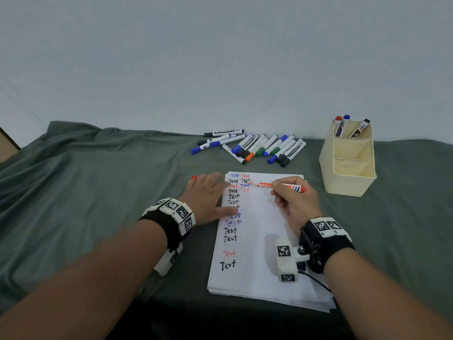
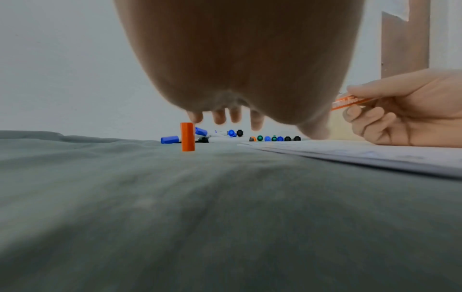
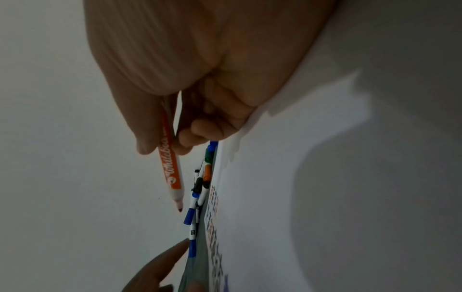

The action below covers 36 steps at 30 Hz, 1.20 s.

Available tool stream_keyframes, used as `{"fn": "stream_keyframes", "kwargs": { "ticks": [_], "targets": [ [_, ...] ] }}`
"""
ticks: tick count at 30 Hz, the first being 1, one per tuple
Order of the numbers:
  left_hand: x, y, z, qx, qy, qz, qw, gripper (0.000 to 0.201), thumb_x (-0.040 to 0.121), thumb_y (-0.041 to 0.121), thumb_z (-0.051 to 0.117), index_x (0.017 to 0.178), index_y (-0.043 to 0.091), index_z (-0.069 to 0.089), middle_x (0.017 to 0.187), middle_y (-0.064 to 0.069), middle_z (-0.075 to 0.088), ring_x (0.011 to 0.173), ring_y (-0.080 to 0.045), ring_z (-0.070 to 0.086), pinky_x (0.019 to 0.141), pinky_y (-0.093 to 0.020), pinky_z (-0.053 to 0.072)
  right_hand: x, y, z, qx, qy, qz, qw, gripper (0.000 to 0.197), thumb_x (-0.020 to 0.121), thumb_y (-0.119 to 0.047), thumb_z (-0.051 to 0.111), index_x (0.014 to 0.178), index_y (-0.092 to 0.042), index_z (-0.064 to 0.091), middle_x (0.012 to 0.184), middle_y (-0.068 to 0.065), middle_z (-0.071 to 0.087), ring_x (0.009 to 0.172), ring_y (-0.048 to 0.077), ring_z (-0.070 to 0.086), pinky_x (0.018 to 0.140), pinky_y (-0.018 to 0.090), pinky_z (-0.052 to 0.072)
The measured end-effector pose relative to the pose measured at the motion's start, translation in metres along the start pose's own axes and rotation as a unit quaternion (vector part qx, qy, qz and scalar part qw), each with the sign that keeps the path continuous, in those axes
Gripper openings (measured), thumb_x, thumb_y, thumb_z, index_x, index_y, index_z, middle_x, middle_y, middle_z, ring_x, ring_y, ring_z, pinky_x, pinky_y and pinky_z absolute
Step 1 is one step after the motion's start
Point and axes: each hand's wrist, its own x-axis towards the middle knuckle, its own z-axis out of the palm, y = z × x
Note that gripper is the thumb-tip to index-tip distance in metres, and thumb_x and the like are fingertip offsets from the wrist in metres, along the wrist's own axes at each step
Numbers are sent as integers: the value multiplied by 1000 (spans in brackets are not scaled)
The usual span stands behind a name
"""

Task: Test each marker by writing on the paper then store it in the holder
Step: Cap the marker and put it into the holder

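My right hand [image 1: 297, 202] pinches the orange marker [image 1: 279, 186] between thumb and curled fingers, barrel lying nearly level, bare tip pointing toward my left hand over the top rows of "Test" on the paper [image 1: 259, 241]. My hand's heel rests on the sheet. My left hand [image 1: 208, 197] lies flat with fingers spread loosely, holding nothing, thumb and fingertips pressing the paper's edge. Just beyond its little finger the orange cap [image 2: 187, 136] stands upright on the green cloth [image 1: 98, 192]. Farther ahead of both hands lies the pile of capped markers [image 1: 252, 147]. Past my right hand stands the cream holder [image 1: 348, 165], three markers in its rear compartment.
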Motion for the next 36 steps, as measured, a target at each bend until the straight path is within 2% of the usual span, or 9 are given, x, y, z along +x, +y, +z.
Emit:
{"fn": "stream_keyframes", "kwargs": {
  "ticks": [3, 5, 8, 12, 16, 20, 24, 29, 36],
  "targets": [
    [0, -7, -7, 28, 86, -64, 994, 63, 83, 70, 50, 140, 45, 38, 153, 0, 24, 139, -27, 25, 111, -48, 27, -1, 0, -1, 0, -6, 8, 1000, 13, 77, -4, 84, 85, -12, 78, 74, 17, 72, 53, 18, 56, 50, 24, 49],
    [0, -12, -8, 22, 93, -121, 988, 55, 88, 55, 56, 140, 42, 42, 150, -4, 31, 137, -28, 29, 111, -46, 29, -1, 0, -2, -1, -7, 13, 1000, 18, 74, -4, 87, 88, -13, 79, 75, 16, 73, 55, 17, 59, 53, 23, 51],
    [1, -18, -6, -3, 63, -168, 984, 42, 94, 35, 56, 135, 26, 52, 135, -10, 49, 125, -31, 45, 104, -42, 40, -1, 0, -1, -6, -10, 16, 1000, 23, 73, -3, 88, 93, -12, 79, 74, 13, 73, 56, 17, 62, 55, 22, 53],
    [2, -22, -8, -29, 63, -198, 978, 23, 90, 9, 46, 107, 10, 62, 108, -14, 63, 99, -34, 59, 85, -43, 51, -1, 0, 0, 5, -26, 18, 999, 25, 75, -2, 85, 98, -9, 79, 83, 17, 76, 58, 18, 64, 56, 21, 54],
    [4, -26, -10, -94, 63, -203, 973, 24, 96, 14, 45, 108, 22, 63, 109, -4, 67, 99, -27, 62, 85, -38, 51, -2, 1, 1, 9, -46, 11, 999, 19, 83, -1, 78, 102, -6, 78, 90, 19, 77, 60, 18, 64, 57, 22, 54],
    [7, -17, -8, -129, 58, -147, 979, 13, 102, 27, 43, 110, 27, 54, 90, 4, 64, 72, -10, 55, 61, -29, 42, -2, 2, -1, -5, -63, 11, 998, 15, 82, -2, 79, 94, -10, 80, 89, 20, 77, 60, 18, 64, 58, 22, 55],
    [5, -4, -9, -152, 56, -95, 982, 11, 102, 31, 45, 111, 30, 52, 79, 9, 60, 68, -9, 56, 60, -27, 45, -2, 3, -1, -33, -93, 6, 995, 10, 82, -7, 80, 89, -14, 82, 88, 19, 77, 62, 18, 64, 61, 24, 56],
    [1, 3, -13, -179, 31, -52, 982, 16, 102, 34, 46, 116, 29, 49, 108, 4, 68, 86, -14, 63, 79, -35, 53, -2, 3, -2, -66, -124, 3, 990, 12, 82, -13, 81, 91, -20, 83, 88, 15, 78, 66, 16, 65, 65, 23, 57],
    [2, 7, -11, -195, 21, -27, 980, 12, 101, 32, 46, 112, 33, 49, 97, 7, 64, 80, -9, 57, 69, -28, 47, -7, 0, 1, -117, -151, -12, 982, 13, 83, -19, 82, 92, -28, 82, 90, 6, 79, 79, 16, 70, 77, 29, 58]
  ]
}}
